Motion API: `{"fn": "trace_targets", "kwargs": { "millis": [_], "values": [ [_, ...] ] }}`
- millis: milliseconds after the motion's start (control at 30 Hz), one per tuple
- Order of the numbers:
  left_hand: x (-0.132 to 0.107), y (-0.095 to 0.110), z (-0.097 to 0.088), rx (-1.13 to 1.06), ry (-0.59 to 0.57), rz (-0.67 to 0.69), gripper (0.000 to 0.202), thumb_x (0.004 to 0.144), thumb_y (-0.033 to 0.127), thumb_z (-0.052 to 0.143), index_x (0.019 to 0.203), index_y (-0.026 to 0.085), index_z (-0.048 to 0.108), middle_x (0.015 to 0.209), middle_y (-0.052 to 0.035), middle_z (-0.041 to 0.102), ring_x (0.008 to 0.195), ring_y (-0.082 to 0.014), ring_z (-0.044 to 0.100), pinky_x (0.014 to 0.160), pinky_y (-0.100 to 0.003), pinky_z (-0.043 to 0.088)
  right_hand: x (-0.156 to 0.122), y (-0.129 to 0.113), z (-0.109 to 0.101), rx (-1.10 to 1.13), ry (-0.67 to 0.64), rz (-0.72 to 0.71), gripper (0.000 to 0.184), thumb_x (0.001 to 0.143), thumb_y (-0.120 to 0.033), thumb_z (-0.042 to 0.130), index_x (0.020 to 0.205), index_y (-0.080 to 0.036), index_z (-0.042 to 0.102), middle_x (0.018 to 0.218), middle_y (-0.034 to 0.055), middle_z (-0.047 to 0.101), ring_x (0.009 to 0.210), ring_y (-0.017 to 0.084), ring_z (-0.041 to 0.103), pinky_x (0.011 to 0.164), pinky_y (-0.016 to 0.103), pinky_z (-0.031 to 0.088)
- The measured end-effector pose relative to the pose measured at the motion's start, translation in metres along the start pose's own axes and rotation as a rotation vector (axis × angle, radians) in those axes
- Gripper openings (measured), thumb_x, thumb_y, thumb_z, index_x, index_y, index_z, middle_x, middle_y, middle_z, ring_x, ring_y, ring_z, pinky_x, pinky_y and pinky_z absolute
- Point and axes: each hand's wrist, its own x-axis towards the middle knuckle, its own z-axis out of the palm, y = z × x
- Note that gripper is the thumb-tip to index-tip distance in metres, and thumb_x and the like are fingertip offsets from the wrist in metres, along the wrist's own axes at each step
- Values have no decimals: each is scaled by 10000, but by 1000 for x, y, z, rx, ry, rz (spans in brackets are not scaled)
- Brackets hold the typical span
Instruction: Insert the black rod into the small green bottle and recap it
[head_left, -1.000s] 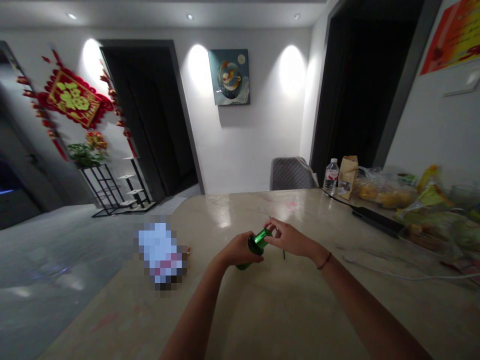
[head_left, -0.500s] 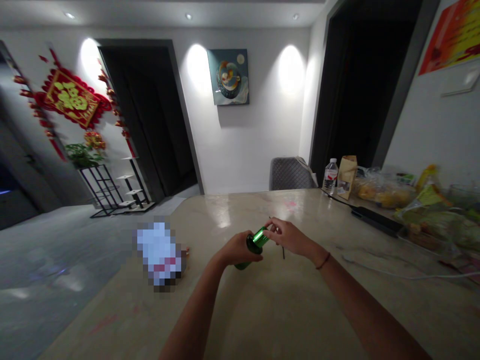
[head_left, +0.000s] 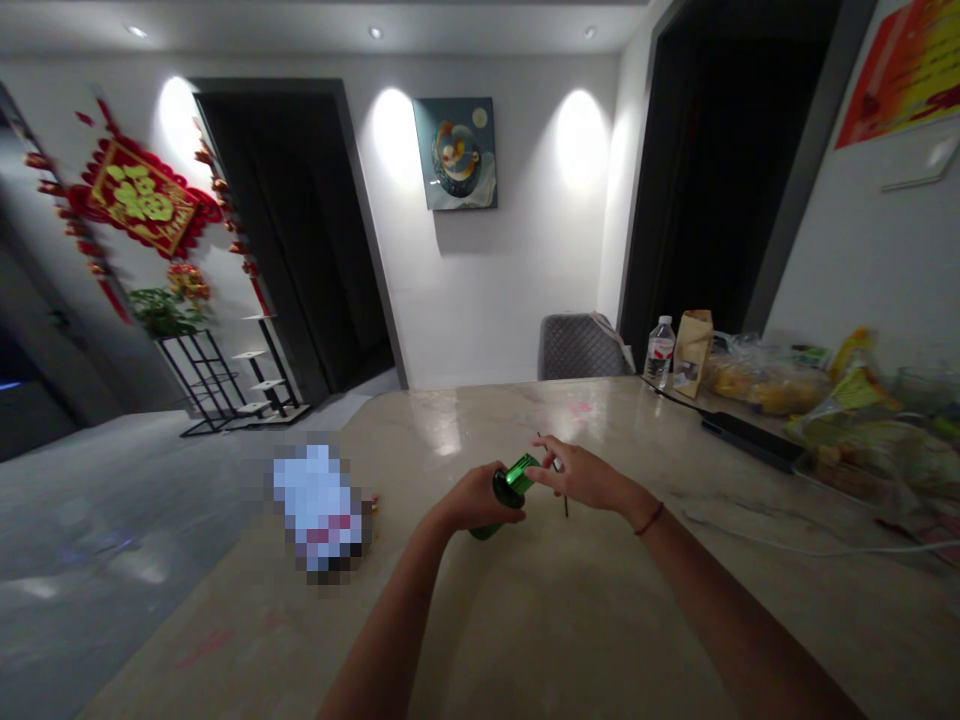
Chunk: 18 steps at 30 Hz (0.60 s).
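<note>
A green cylindrical object (head_left: 520, 474) is tilted up to the right above the table. It has a shiny metallic upper part, a dark round collar (head_left: 505, 488) and a darker green lower end (head_left: 486, 531). My left hand (head_left: 478, 496) is wrapped round it below the collar and hides much of the body. My right hand (head_left: 576, 472) is at its upper end, with the thumb and a finger curled about the shiny part. A thin dark stick (head_left: 566, 504) shows above and below the right fingers; whether they hold it or it lies behind them is unclear.
A blurred-out pale object (head_left: 316, 505) lies at the left of the marble-look table (head_left: 600, 620). At the right are a water bottle (head_left: 660, 352), a paper bag (head_left: 692, 352), several plastic food bags (head_left: 765, 380), a black power strip (head_left: 752, 442) and a white cable (head_left: 810, 551).
The right fingers have shifted slightly to the right along the end of the green object, and its shine looks different. My left hand stays in place.
</note>
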Motion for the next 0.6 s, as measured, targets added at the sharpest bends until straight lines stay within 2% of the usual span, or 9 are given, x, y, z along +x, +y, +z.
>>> {"fn": "trace_targets", "kwargs": {
  "millis": [133,267,467,600],
  "values": [
    [2,-3,3,11,-6,-7,476,497,409,683,889,168,562,809,-16,631,715,-163,561,601,-240,405,2,-4,5,-49,38,16,334,797,-434,484,944,-148,575,673,16,572,515,86,480,512,218,337],
    [3,-6,4,10,0,-6,472,496,420,682,875,169,558,797,-8,624,717,-163,559,585,-233,399,4,-4,6,-47,49,-41,257,772,-360,532,931,-163,578,649,-4,557,563,94,495,543,217,351],
    [1,-5,3,10,-4,-18,468,490,422,689,861,168,557,777,-3,625,708,-161,560,576,-229,395,3,2,6,-15,35,-52,274,704,-236,583,969,-167,563,815,27,610,577,87,509,560,219,378],
    [1,-3,4,9,7,-7,461,494,415,688,862,168,560,792,-10,628,714,-163,562,589,-233,402,4,1,7,4,45,-49,258,761,-338,538,949,-164,570,841,41,608,591,93,518,568,226,388]
  ]
}}
